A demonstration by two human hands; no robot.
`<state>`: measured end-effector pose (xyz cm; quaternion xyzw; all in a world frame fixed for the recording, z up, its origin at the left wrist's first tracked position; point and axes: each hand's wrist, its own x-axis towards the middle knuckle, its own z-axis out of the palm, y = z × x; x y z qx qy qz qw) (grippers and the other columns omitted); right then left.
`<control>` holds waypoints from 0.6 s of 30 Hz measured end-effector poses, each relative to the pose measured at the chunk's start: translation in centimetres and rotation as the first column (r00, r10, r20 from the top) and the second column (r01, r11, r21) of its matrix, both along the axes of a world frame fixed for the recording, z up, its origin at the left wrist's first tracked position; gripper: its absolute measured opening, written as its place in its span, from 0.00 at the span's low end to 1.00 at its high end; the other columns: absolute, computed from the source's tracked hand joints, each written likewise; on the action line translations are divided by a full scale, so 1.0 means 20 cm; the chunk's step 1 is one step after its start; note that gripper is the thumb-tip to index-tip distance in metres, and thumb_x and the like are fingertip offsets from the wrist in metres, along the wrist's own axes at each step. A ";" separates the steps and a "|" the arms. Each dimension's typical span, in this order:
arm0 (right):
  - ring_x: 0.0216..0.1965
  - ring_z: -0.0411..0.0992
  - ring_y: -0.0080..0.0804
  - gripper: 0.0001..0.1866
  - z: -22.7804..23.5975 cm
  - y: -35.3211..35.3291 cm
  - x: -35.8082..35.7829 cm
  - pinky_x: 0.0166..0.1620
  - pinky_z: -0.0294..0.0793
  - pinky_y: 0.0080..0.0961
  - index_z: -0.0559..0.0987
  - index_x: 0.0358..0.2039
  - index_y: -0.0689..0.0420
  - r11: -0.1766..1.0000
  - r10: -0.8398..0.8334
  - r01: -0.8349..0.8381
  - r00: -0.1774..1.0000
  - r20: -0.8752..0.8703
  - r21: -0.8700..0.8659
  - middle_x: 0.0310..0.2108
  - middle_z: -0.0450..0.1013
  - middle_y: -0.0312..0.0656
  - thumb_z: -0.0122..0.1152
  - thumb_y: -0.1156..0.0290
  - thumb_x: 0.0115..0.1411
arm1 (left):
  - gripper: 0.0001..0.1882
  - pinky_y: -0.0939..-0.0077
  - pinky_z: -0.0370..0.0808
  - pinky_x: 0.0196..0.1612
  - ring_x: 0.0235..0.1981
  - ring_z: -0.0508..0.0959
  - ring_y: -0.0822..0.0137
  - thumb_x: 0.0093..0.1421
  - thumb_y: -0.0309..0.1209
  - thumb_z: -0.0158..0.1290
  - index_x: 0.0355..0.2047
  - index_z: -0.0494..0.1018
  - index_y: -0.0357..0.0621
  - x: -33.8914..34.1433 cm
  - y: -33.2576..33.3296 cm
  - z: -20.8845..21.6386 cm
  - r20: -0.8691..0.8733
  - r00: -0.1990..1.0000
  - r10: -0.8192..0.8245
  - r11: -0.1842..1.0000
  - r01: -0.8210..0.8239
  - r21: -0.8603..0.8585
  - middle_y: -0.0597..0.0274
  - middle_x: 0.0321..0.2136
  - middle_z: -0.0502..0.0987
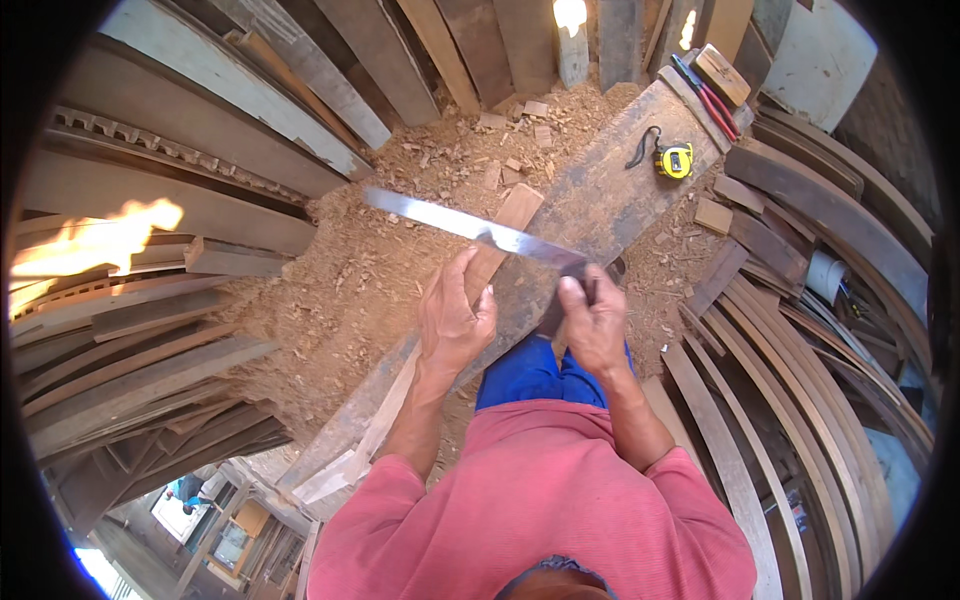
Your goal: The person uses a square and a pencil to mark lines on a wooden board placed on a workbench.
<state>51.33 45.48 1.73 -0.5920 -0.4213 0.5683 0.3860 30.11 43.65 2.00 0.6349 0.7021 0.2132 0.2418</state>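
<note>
My right hand (594, 318) grips the dark stock of a try square (450, 215), its long metal blade pointing to the far left. The blade lies across a narrow wooden strip (518, 208) near the strip's far end. Around that strip, just below the blade, my left hand (455, 315) is closed with fingers and thumb curled. A pale length of wood (385, 415) shows beyond my left wrist; whether it is the same piece I cannot tell, as my hand and forearm hide the join.
Beneath my hands runs a worn plank bench (610, 165). A yellow tape measure (673, 161), red-handled pliers (718, 108) and a wooden block (722, 75) lie at its far right end. Wood shavings (330, 290) cover the floor; boards (180, 190) lean at left, more (790, 370) at right.
</note>
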 end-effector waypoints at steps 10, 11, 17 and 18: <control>0.30 0.65 0.12 0.06 -0.10 0.08 -0.23 0.31 0.67 0.20 0.81 0.44 0.62 0.966 0.056 -0.106 0.977 -0.208 -0.236 0.30 0.73 0.27 0.66 0.73 0.71 | 0.42 0.48 0.82 0.57 0.56 0.82 0.34 0.52 0.29 0.70 0.70 0.73 0.55 0.02 0.06 0.05 0.047 0.983 -0.178 0.984 0.179 -0.007 0.33 0.62 0.76; 0.29 0.65 0.12 0.06 -0.09 0.08 -0.24 0.31 0.67 0.20 0.81 0.44 0.62 0.967 0.034 -0.090 0.973 -0.230 -0.238 0.29 0.73 0.27 0.66 0.74 0.71 | 0.42 0.47 0.82 0.56 0.56 0.82 0.33 0.52 0.29 0.71 0.70 0.75 0.58 0.02 0.06 0.03 0.081 0.985 -0.155 0.988 0.156 -0.015 0.33 0.62 0.76; 0.28 0.65 0.10 0.07 -0.11 0.05 -0.30 0.29 0.67 0.17 0.81 0.45 0.63 0.965 -0.167 0.091 0.935 -0.312 -0.245 0.28 0.73 0.25 0.69 0.75 0.71 | 0.39 0.48 0.83 0.53 0.55 0.82 0.35 0.52 0.28 0.70 0.67 0.79 0.63 0.06 0.08 0.03 0.072 0.991 -0.111 0.993 0.107 0.049 0.34 0.62 0.76; 0.28 0.65 0.10 0.06 -0.10 0.07 -0.29 0.29 0.67 0.17 0.81 0.44 0.62 0.965 -0.162 0.088 0.939 -0.302 -0.246 0.28 0.73 0.25 0.69 0.75 0.70 | 0.39 0.48 0.83 0.53 0.54 0.82 0.36 0.51 0.28 0.70 0.67 0.79 0.63 0.06 0.09 0.03 0.066 0.991 -0.112 0.993 0.109 0.045 0.35 0.62 0.76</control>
